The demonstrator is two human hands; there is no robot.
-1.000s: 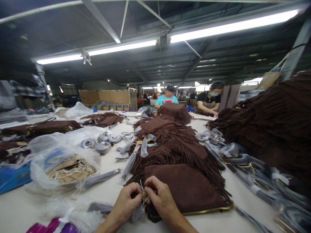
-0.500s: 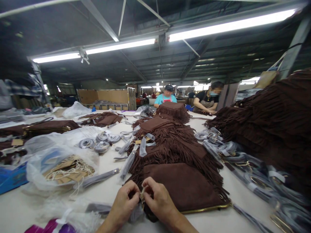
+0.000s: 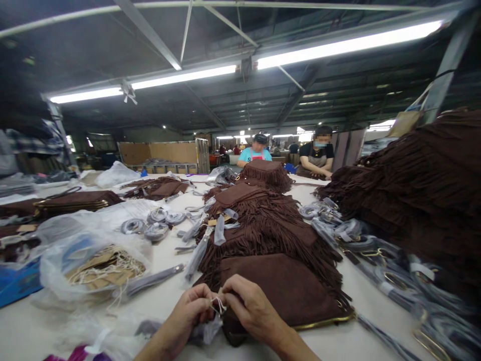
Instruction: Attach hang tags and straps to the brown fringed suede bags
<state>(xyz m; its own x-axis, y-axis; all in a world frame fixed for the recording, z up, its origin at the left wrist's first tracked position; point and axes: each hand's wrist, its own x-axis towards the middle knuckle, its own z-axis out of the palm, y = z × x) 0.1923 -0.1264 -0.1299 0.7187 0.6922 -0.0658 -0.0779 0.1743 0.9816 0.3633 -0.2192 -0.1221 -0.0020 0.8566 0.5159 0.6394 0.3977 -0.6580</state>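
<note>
At the left end of a dark brown fringed bag, my left hand and my right hand are close together with fingertips pinched. Between them a thin white string shows, and both hands seem to have hold of it. Just below the fingers is a grey plastic-wrapped piece. The bag lies flat, its gold zipper along the near edge. Whatever the string is fastened to is hidden by my fingers.
More fringed bags run up the table's middle. A plastic bag of brown tags with white strings stands left. Wrapped straps lie right, beside a tall brown fringed heap. Two people work across the table.
My hands have drawn slightly apart, and the white string now shows between them. The person at the far right has raised their head. The camera view has shifted slightly.
</note>
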